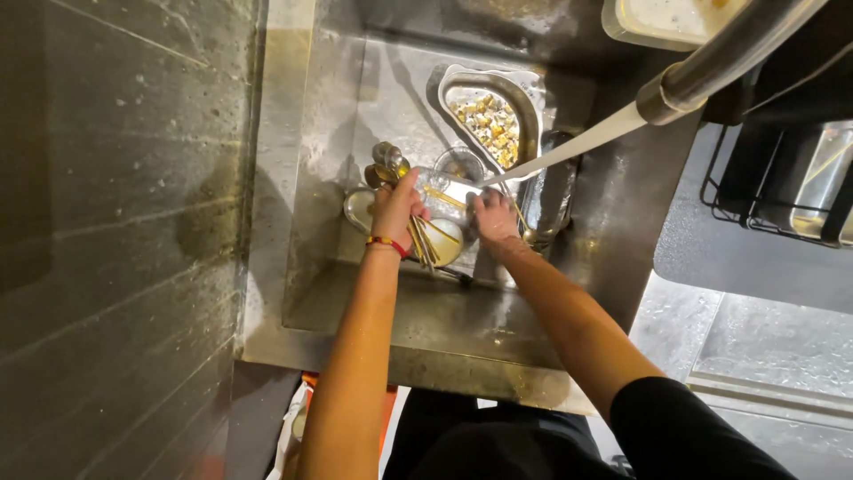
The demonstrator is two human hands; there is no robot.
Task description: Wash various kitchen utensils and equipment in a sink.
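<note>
Both my hands reach down into a steel sink [355, 293]. My left hand [394, 209], with a red band at the wrist, grips a bundle of gold-coloured spoons [387, 163] and chopsticks [419, 238], bowls up. My right hand [493, 218] sits beside it under a stream of water [569, 147] from the tap spout [724, 53]; its fingers are curled, and a thin utensil [520, 218] runs by it. Metal dishes [359, 206] lie under both hands.
A steel strainer basket [526, 93] with food scraps rests at the sink's back. A plastic container [653, 22] stands at the top edge. A black wire rack [782, 200] is on the right counter. A wet grey worktop [115, 178] runs along the left.
</note>
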